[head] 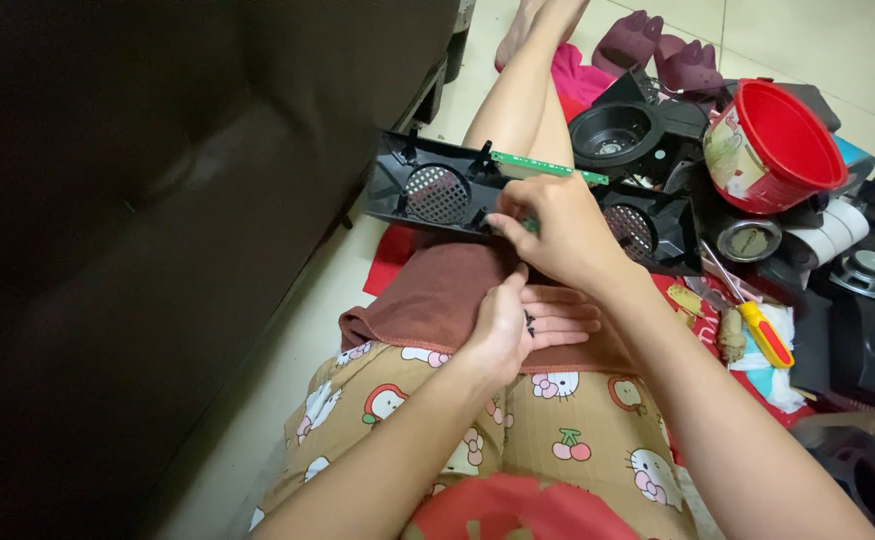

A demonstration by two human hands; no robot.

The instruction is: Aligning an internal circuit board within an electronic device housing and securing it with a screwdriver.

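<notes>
I see the panel (437, 190), black plastic, long, lying across the lap and legs, inner side up. It has two round mesh grilles, one left of the hands, one right. A green board (542, 167) runs along its far edge.

My right hand (557, 230) is on the panel's middle. Its fingers (505, 222) are curled and pinched at the near edge, gripping the plastic there. The thumb side is hidden, so I can't tell exactly how much is clamped.

My left hand (522, 322) lies just below the panel, palm up and flat, fingers spread loose, grasping nothing. A few small dark screws (529, 321) sit in the palm. The fingertips point right, just under the right wrist, close to touching it.

A brown cloth (427, 295) covers the lap under both hands.

On the right, on the floor: a screwdriver (762, 333) with a yellow and red handle, a red tub (772, 145), a black speaker housing (612, 130), and loose speaker cones (862, 272). A dark sofa (157, 200) fills the left.
</notes>
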